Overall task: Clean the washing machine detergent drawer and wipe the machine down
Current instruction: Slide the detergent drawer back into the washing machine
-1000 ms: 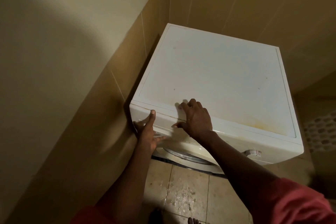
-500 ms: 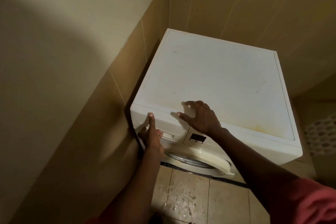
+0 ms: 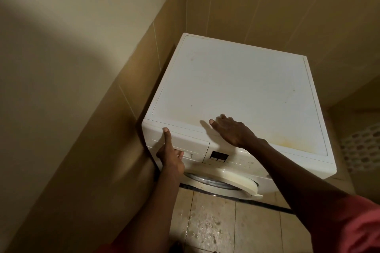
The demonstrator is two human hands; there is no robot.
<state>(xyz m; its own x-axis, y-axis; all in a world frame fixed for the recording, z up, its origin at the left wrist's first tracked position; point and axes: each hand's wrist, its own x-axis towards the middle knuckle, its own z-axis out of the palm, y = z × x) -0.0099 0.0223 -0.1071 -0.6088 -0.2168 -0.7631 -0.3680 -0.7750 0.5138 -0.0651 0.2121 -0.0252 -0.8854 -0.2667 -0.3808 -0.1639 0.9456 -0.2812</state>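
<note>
White washing machine (image 3: 236, 88) stands in a tiled corner, filling the centre and right of the frame, seen from above and in front. Detergent drawer (image 3: 189, 144) sits at the upper left of the machine's front panel, flush with the panel, just left of the dark display (image 3: 219, 156). Left hand (image 3: 170, 156) is on the drawer front: thumb straight and pointing up, its tip touching the top front edge of the machine; the other fingers are bent toward the handle recess, but whether they hook inside it cannot be told. Right hand (image 3: 232, 131) lies palm down on the front edge of the top, fingers relaxed and slightly spread, holding nothing. A yellowish stain (image 3: 287, 141) marks the top to the right of that hand, with a few small dark specks further back. The round door (image 3: 226, 181) shows below the panel, its cream rim facing the camera. Floor tiles (image 3: 205, 228) at lower centre carry a wet, speckled patch. A perforated white basket (image 3: 366, 146) stands at the right edge. A red sleeve (image 3: 359, 226) occupies the lower right corner.
</note>
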